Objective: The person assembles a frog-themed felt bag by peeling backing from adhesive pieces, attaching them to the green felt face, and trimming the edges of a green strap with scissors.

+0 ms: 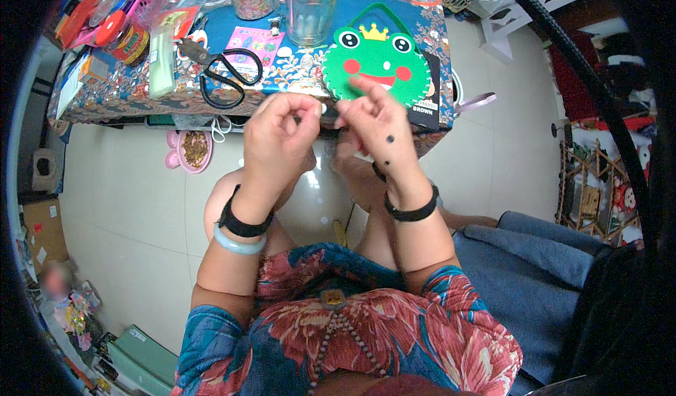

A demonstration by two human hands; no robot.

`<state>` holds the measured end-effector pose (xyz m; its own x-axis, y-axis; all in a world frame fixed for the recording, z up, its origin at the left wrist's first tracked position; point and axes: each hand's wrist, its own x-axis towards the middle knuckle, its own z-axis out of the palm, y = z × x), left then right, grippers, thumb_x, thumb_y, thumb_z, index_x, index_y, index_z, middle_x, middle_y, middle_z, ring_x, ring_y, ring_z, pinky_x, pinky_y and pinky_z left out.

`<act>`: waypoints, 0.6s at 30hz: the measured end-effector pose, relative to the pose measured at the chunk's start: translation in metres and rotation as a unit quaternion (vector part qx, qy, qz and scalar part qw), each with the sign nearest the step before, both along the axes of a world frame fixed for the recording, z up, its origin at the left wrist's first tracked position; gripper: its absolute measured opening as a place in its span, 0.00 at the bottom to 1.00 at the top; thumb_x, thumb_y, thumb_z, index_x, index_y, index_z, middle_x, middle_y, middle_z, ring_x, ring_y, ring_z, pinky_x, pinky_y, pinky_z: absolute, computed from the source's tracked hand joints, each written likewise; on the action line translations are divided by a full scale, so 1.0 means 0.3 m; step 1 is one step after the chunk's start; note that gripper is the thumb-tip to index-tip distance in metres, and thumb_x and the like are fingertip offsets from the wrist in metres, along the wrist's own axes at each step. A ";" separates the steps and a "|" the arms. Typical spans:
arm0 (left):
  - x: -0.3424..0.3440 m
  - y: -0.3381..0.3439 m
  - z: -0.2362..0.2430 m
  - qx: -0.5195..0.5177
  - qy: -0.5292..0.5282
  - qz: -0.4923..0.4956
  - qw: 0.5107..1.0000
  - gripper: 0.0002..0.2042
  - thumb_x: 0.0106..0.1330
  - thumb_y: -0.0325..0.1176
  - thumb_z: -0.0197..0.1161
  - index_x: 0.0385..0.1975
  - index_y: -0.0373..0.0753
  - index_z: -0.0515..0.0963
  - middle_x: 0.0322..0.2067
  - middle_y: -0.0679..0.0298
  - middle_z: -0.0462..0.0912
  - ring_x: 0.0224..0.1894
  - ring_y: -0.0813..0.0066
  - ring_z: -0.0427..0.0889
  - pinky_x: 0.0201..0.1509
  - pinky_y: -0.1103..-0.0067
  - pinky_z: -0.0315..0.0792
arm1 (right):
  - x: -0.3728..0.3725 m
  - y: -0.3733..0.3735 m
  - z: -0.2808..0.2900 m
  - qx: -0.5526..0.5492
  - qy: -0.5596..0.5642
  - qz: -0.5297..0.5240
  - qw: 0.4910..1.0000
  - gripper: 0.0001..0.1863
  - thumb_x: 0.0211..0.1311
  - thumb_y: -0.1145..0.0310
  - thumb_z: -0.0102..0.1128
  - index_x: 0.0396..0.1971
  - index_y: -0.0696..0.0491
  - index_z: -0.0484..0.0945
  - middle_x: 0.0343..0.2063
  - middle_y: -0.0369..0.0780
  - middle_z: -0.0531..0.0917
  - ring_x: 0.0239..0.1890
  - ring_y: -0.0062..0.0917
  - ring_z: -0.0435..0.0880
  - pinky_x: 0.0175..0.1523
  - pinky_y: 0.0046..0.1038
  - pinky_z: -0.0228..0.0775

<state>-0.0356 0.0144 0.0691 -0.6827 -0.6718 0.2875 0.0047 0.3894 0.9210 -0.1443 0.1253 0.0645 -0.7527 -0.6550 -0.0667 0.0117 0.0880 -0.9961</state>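
With the left hand (278, 132) apparently pinching a small pale piece (323, 108), best kept steady, the right hand (384, 125) extends its fingers, any grip indiscernible, before the green felt frog (370, 58) on the table (303, 72) beyond.

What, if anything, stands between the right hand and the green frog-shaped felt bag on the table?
Nothing visible does. The right hand overlaps the lower edge of the bag in this view, though contact is unclear. The black-handled metal scissors lie off to the left.
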 end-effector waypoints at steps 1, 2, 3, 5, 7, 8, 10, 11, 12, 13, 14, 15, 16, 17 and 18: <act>0.003 -0.016 -0.001 0.017 -0.012 0.006 1.000 0.03 0.56 0.26 0.62 0.28 0.35 0.79 0.20 0.69 0.75 0.17 0.87 0.65 0.22 0.86 0.62 | -0.032 0.009 -0.009 0.026 0.038 -0.015 0.999 0.20 0.59 0.69 0.57 0.49 0.63 0.69 0.16 0.34 0.77 0.16 0.13 0.72 0.19 0.17 0.62; -0.005 -0.022 0.017 0.042 -0.014 -0.016 0.999 0.03 0.56 0.26 0.62 0.28 0.34 0.79 0.20 0.69 0.75 0.18 0.88 0.66 0.22 0.86 0.63 | -0.064 0.022 0.000 0.054 0.077 -0.033 0.995 0.22 0.59 0.69 0.56 0.51 0.64 0.68 0.15 0.34 0.76 0.15 0.13 0.72 0.19 0.18 0.62; -0.013 -0.030 0.051 0.067 -0.015 -0.037 0.997 0.04 0.56 0.26 0.62 0.28 0.34 0.79 0.20 0.69 0.76 0.19 0.89 0.67 0.23 0.87 0.64 | -0.093 0.040 0.019 0.096 0.073 -0.025 0.992 0.22 0.60 0.69 0.54 0.51 0.64 0.67 0.14 0.34 0.76 0.15 0.14 0.72 0.21 0.19 0.63; -0.021 -0.052 0.097 0.106 -0.038 -0.095 0.989 0.05 0.57 0.28 0.62 0.29 0.32 0.79 0.21 0.68 0.79 0.23 0.90 0.71 0.25 0.87 0.67 | -0.101 0.050 0.072 0.044 0.012 0.014 0.999 0.16 0.60 0.70 0.56 0.46 0.63 0.73 0.17 0.33 0.77 0.16 0.14 0.72 0.22 0.18 0.64; -0.054 -0.047 0.131 0.125 -0.043 -0.135 0.982 0.06 0.57 0.28 0.62 0.30 0.32 0.79 0.21 0.68 0.79 0.23 0.89 0.72 0.27 0.87 0.68 | -0.079 0.062 0.118 0.011 -0.001 0.044 0.999 0.13 0.59 0.71 0.58 0.41 0.62 0.76 0.20 0.32 0.78 0.16 0.13 0.71 0.21 0.17 0.63; -0.076 -0.040 0.142 0.134 -0.044 -0.155 0.978 0.06 0.57 0.29 0.62 0.30 0.32 0.79 0.22 0.68 0.79 0.24 0.89 0.73 0.27 0.87 0.69 | -0.074 0.062 0.130 0.005 -0.001 0.055 0.998 0.11 0.58 0.71 0.59 0.39 0.61 0.77 0.20 0.31 0.78 0.16 0.13 0.71 0.21 0.16 0.62; -0.108 -0.035 0.147 0.141 -0.079 -0.182 0.970 0.07 0.58 0.30 0.62 0.30 0.32 0.79 0.23 0.69 0.79 0.24 0.90 0.73 0.27 0.88 0.69 | -0.087 0.071 0.139 0.006 -0.005 0.062 0.998 0.09 0.57 0.70 0.60 0.35 0.60 0.78 0.21 0.31 0.78 0.16 0.11 0.70 0.20 0.15 0.61; -0.120 -0.034 0.148 0.164 -0.101 -0.194 0.962 0.07 0.59 0.30 0.61 0.31 0.32 0.78 0.24 0.70 0.79 0.25 0.90 0.73 0.27 0.89 0.68 | -0.106 0.086 0.141 0.012 -0.010 0.059 0.998 0.09 0.57 0.70 0.61 0.34 0.59 0.78 0.20 0.31 0.78 0.16 0.10 0.70 0.19 0.14 0.60; -0.132 -0.034 0.147 0.186 -0.122 -0.206 0.953 0.07 0.61 0.30 0.61 0.32 0.32 0.78 0.25 0.71 0.79 0.26 0.91 0.74 0.27 0.90 0.68 | -0.120 0.096 0.143 0.019 -0.015 0.055 0.998 0.08 0.57 0.70 0.61 0.32 0.59 0.78 0.20 0.31 0.78 0.16 0.10 0.69 0.19 0.14 0.60; -0.135 -0.034 0.135 0.192 -0.137 -0.204 0.950 0.07 0.61 0.30 0.61 0.32 0.33 0.77 0.24 0.72 0.78 0.26 0.92 0.72 0.27 0.91 0.67 | -0.116 0.099 0.156 0.025 -0.023 0.044 0.998 0.07 0.57 0.70 0.61 0.31 0.57 0.78 0.20 0.30 0.77 0.15 0.08 0.68 0.18 0.13 0.58; -0.141 -0.034 0.111 0.202 -0.128 -0.211 0.948 0.07 0.60 0.30 0.61 0.32 0.32 0.78 0.24 0.72 0.78 0.26 0.92 0.72 0.27 0.91 0.67 | -0.124 0.101 0.154 0.038 -0.030 0.048 0.998 0.07 0.57 0.70 0.61 0.31 0.57 0.78 0.19 0.30 0.77 0.15 0.08 0.68 0.18 0.13 0.57; -0.148 -0.034 0.078 0.212 -0.118 -0.218 0.945 0.06 0.60 0.29 0.61 0.32 0.32 0.78 0.24 0.72 0.78 0.25 0.92 0.72 0.27 0.91 0.67 | -0.135 0.104 0.149 0.050 -0.037 0.052 0.997 0.07 0.57 0.69 0.61 0.31 0.57 0.78 0.19 0.30 0.77 0.15 0.08 0.68 0.18 0.13 0.57; -0.153 -0.034 0.056 0.222 -0.110 -0.225 0.942 0.06 0.60 0.29 0.61 0.32 0.32 0.78 0.24 0.72 0.78 0.25 0.92 0.72 0.27 0.91 0.67 | -0.142 0.106 0.145 0.061 -0.045 0.057 0.996 0.07 0.57 0.69 0.61 0.31 0.57 0.78 0.19 0.29 0.77 0.15 0.08 0.67 0.18 0.13 0.57; -0.156 -0.034 0.042 0.210 -0.097 -0.228 0.946 0.06 0.60 0.28 0.61 0.33 0.32 0.78 0.24 0.73 0.78 0.24 0.92 0.71 0.27 0.91 0.67 | -0.145 0.103 0.141 0.070 -0.032 0.065 0.995 0.06 0.56 0.69 0.61 0.30 0.57 0.78 0.18 0.28 0.76 0.15 0.07 0.67 0.18 0.12 0.55; -0.157 -0.034 0.033 0.209 -0.102 -0.228 0.945 0.06 0.60 0.28 0.61 0.33 0.32 0.78 0.24 0.73 0.78 0.24 0.92 0.71 0.27 0.91 0.67 | -0.148 0.102 0.134 0.080 -0.032 0.069 0.994 0.06 0.56 0.69 0.61 0.30 0.57 0.78 0.18 0.28 0.76 0.15 0.07 0.67 0.18 0.12 0.55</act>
<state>-0.0828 0.0042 0.0791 -0.9415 -0.3193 -0.1074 -0.1106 -0.0080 0.9938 -0.1888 0.1558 0.1046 -0.6465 -0.7295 -0.2232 0.0516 0.2501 -0.9669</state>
